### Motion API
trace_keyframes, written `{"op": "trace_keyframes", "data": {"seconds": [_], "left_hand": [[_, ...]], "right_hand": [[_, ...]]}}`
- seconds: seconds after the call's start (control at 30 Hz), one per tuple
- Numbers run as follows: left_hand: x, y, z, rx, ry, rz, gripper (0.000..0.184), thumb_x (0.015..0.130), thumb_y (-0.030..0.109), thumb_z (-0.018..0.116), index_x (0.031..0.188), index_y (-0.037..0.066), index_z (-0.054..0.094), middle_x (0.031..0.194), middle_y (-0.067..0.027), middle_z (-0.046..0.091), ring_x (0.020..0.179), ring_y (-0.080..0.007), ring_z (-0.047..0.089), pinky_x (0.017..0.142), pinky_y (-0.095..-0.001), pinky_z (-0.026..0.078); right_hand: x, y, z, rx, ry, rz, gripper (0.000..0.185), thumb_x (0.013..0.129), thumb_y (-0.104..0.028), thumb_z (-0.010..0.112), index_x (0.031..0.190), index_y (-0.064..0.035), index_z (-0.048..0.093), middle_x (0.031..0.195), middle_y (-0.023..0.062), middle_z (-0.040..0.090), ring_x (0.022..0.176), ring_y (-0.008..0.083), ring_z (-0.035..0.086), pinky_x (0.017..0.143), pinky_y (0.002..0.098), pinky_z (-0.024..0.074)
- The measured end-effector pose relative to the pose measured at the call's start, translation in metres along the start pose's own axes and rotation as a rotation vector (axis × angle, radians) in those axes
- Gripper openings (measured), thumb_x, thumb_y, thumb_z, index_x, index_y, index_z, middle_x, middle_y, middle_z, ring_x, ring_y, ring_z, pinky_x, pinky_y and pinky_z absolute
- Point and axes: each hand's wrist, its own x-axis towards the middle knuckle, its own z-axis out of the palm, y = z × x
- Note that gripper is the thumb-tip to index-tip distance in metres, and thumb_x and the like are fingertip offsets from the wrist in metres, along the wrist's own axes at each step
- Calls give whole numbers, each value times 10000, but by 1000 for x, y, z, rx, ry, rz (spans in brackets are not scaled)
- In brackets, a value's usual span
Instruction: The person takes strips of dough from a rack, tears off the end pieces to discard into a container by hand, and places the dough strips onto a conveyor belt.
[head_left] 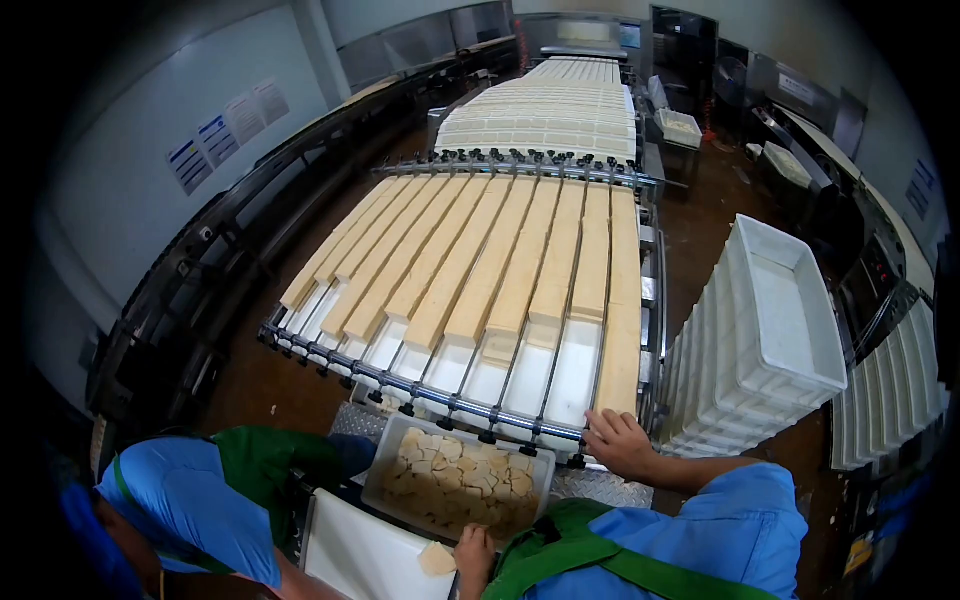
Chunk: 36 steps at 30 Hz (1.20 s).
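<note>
Flat pieces point(455, 465) lie binned; long strips point(505, 260) remain on the conveyor point(572, 370). Right hand point(620, 445), fingers slightly apart, touches one; left hand's point(475, 552) grip unclear.

Your long, pale-yellow strip point(623, 300) lies lengthwise at three o'clock; your small, pale slice point(436, 560) is at six o'clock.

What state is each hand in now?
Left hand: curled beside the flat cream-coloured piece; grip unclear.
Right hand: at the near end of the rightmost long pale-yellow slab; grip unclear.
</note>
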Motion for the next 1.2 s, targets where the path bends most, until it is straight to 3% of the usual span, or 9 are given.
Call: {"op": "trace_keyframes", "data": {"seconds": [0.17,0.37,1.0,1.2], "left_hand": [[-1,-2,2,-2,5,24,82,797,119,622,863,86,658,902,-79,626,753,-284,634,648,-373,529],[-3,0,-1,1,-31,-23,108,807,130,611,889,95,672,867,-90,637,759,-286,633,663,-375,527],[-5,-1,1,4,-19,-14,89,781,128,618,856,99,655,795,-83,632,718,-280,633,628,-389,518],[-7,-3,2,6,-11,-9,97,777,129,621,861,100,660,797,-80,633,722,-277,632,639,-384,516]], "right_hand": [[-3,6,-3,14,-27,-8,478,724,-363,695,1108,-103,578,1228,129,537,1042,283,525,822,399,425],[-3,7,-7,54,-73,82,605,715,-446,701,1195,-114,543,1210,122,540,1045,284,520,843,409,412],[-11,12,7,-5,-86,184,582,763,-482,653,1223,-143,546,1224,115,534,1058,284,518,867,405,407],[-5,11,0,52,-115,199,654,748,-529,647,1229,-102,528,1250,133,522,1070,301,510,897,420,399]]}}
